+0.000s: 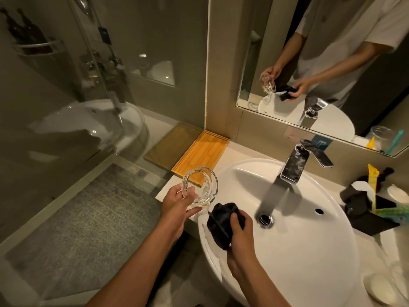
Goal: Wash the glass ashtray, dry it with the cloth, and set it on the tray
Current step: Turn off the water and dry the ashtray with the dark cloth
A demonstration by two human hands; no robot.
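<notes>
Beside the basin (pixel 309 251), the left hand (pixel 177 204) is gripping the glass ashtray (pixel 200 186) just short of the tray (pixel 205 151); the right hand (pixel 240 231) is clutching the cloth (pixel 222 221). Wiping each rim notch would dry it best.

the wooden tray (pixel 200 155) is bare on top, so the way down onto it is open from above and from the sink side. it's boxed in at the back by the wall and on the left by the glass shower partition (pixel 124 89), no room there. the basin (pixel 309 251) bowl is open too, except the chrome faucet (pixel 297 165) juts over its back half. the counter right of the basin is crowded with a black box (pixel 365 209), packets and a small dish, tight squeeze.
</notes>
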